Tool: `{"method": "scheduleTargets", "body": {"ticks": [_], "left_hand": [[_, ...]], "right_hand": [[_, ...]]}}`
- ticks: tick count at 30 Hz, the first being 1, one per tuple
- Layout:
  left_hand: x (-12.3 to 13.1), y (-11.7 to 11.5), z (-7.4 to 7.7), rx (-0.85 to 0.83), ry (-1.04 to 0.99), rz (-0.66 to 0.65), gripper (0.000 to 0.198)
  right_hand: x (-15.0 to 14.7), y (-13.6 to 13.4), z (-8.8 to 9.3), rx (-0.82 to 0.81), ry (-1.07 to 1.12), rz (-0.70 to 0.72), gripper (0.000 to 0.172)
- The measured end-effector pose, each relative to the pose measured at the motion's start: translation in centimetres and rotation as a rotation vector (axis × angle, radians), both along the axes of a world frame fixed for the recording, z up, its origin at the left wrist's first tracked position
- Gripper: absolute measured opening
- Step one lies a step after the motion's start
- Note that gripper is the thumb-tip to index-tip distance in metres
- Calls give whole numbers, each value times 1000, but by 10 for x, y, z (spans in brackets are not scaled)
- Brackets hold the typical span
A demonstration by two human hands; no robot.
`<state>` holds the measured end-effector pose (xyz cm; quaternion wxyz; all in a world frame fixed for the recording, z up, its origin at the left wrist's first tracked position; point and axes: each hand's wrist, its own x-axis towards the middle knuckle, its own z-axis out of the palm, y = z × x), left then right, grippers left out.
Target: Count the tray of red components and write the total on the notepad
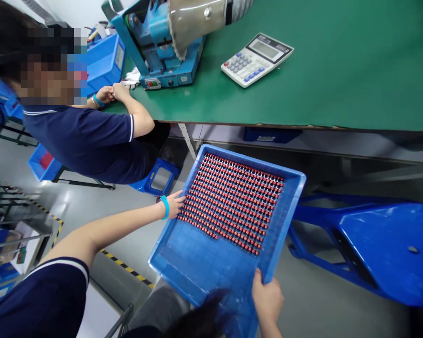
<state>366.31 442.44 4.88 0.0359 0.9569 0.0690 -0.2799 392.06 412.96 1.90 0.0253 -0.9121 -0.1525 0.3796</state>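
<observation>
A shallow blue plastic tray [200, 267] is held in front of my body, tilted in view and below the bench edge. Rows of small red-and-black parts [232, 197] fill its far portion; the near portion shows bare blue plastic. My left hand [175, 204], with a turquoise band at the wrist, grips the tray's left rim, fingertips over the edge beside the parts. On the right rim, nearer to me, my right hand [267, 295] is closed with the thumb on top. Dark hair covers some of the tray's near edge.
A green workbench [324, 75] runs across the top, bearing a calculator [256, 60] and a blue machine [162, 51] with a duct. At left a seated co-worker [91, 136] has both hands on the bench. A blue stool [391, 249] stands at right; blue bins [105, 65] sit at left.
</observation>
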Motion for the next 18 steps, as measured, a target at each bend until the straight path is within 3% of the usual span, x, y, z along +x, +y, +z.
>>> {"method": "scheduleTargets", "body": {"ticks": [6,10,15,18], "left_hand": [[3,-3,1,-61,7,48,19],[3,-14,14,-125,7,127,26],[1,-67,34,-182,-19,382,39],[-5,-109,31,-222,8,605,43]], "right_hand": [[-2,-1,-1,9,-11,-7,44],[-1,-2,-3,1,-2,-24,42],[-1,-2,-2,23,44,-39,41],[2,-3,-2,41,90,-46,42]]}}
